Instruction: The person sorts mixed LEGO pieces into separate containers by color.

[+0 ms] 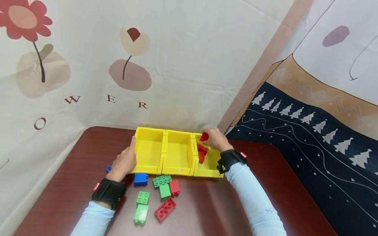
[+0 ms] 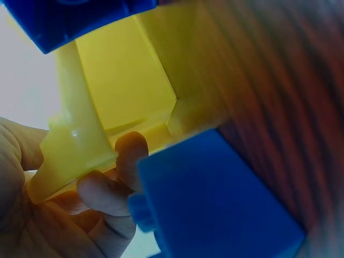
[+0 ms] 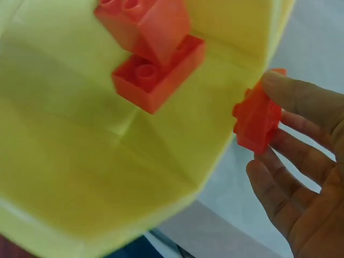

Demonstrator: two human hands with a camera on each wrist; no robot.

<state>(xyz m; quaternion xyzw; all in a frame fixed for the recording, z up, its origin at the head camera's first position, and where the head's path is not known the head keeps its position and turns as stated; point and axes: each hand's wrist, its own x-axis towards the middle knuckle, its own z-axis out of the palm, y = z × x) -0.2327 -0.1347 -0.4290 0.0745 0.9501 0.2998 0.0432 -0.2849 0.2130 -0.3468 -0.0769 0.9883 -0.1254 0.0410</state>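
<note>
My right hand [image 1: 217,139] pinches a red toy brick [image 3: 257,119] between thumb and fingers, at the far edge of the right-hand yellow bin [image 1: 211,165]. Inside that bin, two red bricks [image 3: 158,75] lie against each other. On the other side, my left hand [image 1: 125,163] grips the outer edge of the left yellow bin [image 1: 148,152]; in the left wrist view its fingers [image 2: 100,192] curl around the rim. Close to that hand are a blue brick [image 1: 140,179] and another blue brick [image 1: 108,168], mostly hidden behind the wrist.
The middle yellow bin [image 1: 178,154] joins the other two in a row by the back wall. In front lie several green bricks [image 1: 143,198], a red brick [image 1: 174,187] and a longer red brick [image 1: 165,209] on the brown table [image 1: 200,209].
</note>
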